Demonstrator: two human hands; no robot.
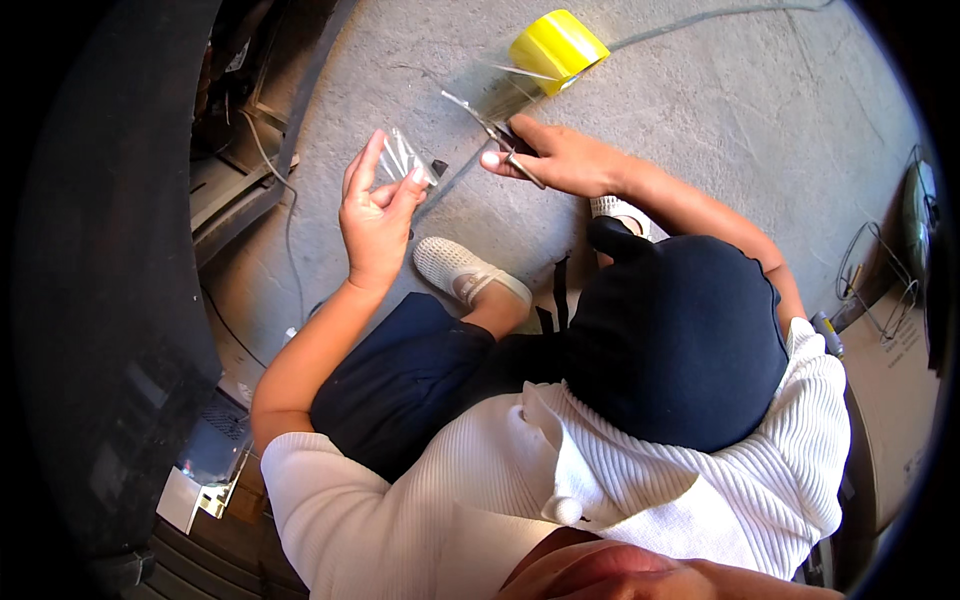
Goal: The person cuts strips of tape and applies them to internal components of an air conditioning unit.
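Note:
My left hand (374, 210) pinches a small piece of clear, shiny plastic (403, 156) between thumb and fingers, holding it up above the concrete floor. Whether it is a little bag or a folded strip, I cannot tell. In my right hand (572, 160) is a pair of metal scissors (492, 128), thumb and fingers at the handles and the blades pointing up and left. The scissors are apart from the plastic. Beyond my right hand, a wide yellow roll (556, 48), like packing tape, lies on its side on the floor.
A dark cabinet or machine (110, 280) takes up the left side, with an open metal frame (240, 205) and a thin cable (292, 225) beside it. A cardboard box (890, 400) and tangled wire (880, 270) are at the right. Below my hands is my shoe (450, 265).

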